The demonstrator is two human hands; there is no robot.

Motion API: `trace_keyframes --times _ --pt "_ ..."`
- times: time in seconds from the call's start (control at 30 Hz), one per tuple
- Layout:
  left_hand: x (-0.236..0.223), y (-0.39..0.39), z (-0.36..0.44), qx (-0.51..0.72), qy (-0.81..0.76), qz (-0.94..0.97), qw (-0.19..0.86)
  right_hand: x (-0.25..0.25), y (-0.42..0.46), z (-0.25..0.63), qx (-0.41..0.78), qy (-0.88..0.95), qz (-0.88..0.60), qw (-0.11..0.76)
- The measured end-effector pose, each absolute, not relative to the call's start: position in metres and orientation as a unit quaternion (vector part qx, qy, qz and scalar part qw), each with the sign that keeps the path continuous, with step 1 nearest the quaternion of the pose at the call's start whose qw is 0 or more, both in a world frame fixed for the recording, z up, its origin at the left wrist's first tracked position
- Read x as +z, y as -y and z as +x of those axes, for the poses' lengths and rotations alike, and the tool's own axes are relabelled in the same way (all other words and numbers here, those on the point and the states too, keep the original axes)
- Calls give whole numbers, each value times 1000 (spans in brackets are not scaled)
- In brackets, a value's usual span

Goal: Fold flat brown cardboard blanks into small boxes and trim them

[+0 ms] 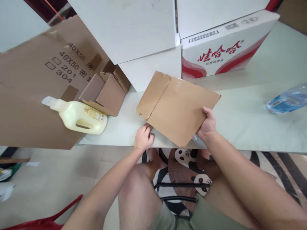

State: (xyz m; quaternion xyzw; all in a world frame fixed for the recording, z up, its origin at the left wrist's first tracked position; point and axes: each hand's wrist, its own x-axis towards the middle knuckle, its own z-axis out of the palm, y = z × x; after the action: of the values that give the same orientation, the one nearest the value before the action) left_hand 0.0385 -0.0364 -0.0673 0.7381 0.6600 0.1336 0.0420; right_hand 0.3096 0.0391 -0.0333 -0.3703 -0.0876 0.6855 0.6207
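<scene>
A flattened brown cardboard box (178, 107) is tilted above the pale green table, with a creased flap on its left side. My right hand (208, 125) grips its right edge, thumb on top and fingers underneath. At the lower left corner of the cardboard, my left hand (144, 137) is closed with its fingers curled. Its fingertips are partly hidden by the cardboard edge, so what they hold does not show. A bit of clear plastic (194, 137) peeks out below the cardboard near my right hand.
A yellow detergent bottle (83, 117) and an open small carton (109, 92) are at the left by a large printed cardboard sheet (31, 83). White cartons (144, 28) and a red-and-white water carton (223, 57) stand behind. A plastic bottle (287, 99) lies right on the table (242, 118).
</scene>
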Motion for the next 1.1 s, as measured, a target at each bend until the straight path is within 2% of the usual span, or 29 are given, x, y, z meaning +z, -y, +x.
trace_keyframes --times 0.07,0.17,0.27,0.3,0.37,0.47,0.67,0.77,0.83,0.93,1.0,1.1 --pt "-69 35 36 206 -671 705 100 -36 -40 311 687 86 -356 628" --pt "-70 30 29 378 -685 579 228 -39 -42 311 687 85 -322 646" --pt "-61 27 23 486 -677 475 281 -41 -44 308 694 89 -314 642" --pt "-56 27 23 520 -661 450 302 -41 -44 306 697 94 -318 636" --pt "-43 29 29 629 -554 339 427 -43 -43 302 702 108 -329 622" --pt "-29 33 47 665 -438 247 553 -45 -40 295 708 147 -349 596" --pt "-35 23 69 669 -484 146 545 -47 -34 292 689 283 -399 535" --pt "-34 10 61 691 -470 108 538 -46 -35 302 621 391 -469 491" --pt "-29 1 54 704 -458 76 537 -45 -36 308 518 510 -546 417" --pt "-21 -7 50 721 -449 44 526 -45 -32 311 353 673 -604 242" --pt "-19 -9 51 722 -454 34 521 -47 -29 309 296 727 -601 151" --pt "-19 -9 51 717 -460 28 524 -50 -25 305 256 767 -582 89"
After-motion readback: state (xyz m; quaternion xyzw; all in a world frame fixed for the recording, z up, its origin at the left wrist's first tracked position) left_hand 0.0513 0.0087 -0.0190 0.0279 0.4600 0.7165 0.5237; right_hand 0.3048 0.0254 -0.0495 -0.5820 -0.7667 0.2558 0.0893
